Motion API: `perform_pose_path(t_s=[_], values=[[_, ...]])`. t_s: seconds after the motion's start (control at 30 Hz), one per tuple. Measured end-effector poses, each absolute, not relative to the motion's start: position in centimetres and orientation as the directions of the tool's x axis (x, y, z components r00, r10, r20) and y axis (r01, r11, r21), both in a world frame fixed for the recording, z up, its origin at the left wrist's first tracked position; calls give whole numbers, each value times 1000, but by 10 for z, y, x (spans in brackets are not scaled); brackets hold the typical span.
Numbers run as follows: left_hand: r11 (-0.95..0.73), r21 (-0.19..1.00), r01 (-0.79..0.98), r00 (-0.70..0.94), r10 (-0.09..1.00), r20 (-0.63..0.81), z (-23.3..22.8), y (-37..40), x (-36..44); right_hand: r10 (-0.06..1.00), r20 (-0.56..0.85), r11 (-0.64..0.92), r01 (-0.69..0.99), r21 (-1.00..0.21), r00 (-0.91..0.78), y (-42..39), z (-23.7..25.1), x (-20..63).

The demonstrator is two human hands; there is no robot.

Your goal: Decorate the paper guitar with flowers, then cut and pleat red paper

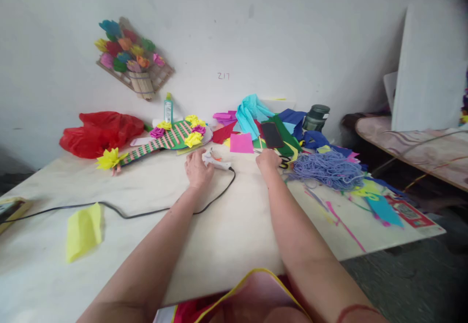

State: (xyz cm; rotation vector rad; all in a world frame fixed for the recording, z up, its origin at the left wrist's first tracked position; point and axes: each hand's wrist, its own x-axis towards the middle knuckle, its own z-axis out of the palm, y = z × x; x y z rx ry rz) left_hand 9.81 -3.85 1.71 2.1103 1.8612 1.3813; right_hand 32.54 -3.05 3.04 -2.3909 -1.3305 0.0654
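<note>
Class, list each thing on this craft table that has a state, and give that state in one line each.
White glue gun with black cord: lying on the table, left hand resting on it.
Black-handled scissors: lying flat, right hand touching them.
Green glue bottle: upright.
Dark green jar: lid on.
Lilac yarn: loose, tangled.

**Craft corner, plain room**

Pale grey plaster wall [256,30], "Z17" scribbled on it. Woven slat wall hanging with coloured paper flowers [133,57]. Cream worktable [226,245]. Grey floor [413,284]. Right: patterned pink bench [413,147], white board [431,69] leaning above. Soft daylight.
</note>
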Motion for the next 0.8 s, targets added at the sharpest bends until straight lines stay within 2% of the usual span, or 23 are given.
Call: perform_pose_path(t_s=[0.07,0.17,0.27,0.43,0.53,0.63,0.7,0.8], values=[[-221,540,812,-128,836,534,17,-40,97,806,153,-504,799,-326,571,-35,27,326],[-141,569,810,-168,874,456,17,-40,95,791,291,-464,838,-286,538,-40,25,324],[-76,592,803,-196,903,383,17,-41,94,820,406,-317,911,-263,403,-40,23,315],[-46,600,799,-206,916,345,17,-42,91,912,399,5,969,-248,98,-37,20,283],[-89,577,812,-213,875,435,16,-43,91,923,379,156,965,-210,-67,-40,19,260],[-215,490,845,-153,781,606,16,-49,93,917,363,236,957,-166,-163,-45,17,242],[-321,415,851,-68,716,694,19,-54,97,919,343,250,960,-129,-193,-47,16,235],[-419,333,845,39,669,742,26,-62,105,930,293,253,964,-78,-221,-47,14,230]])
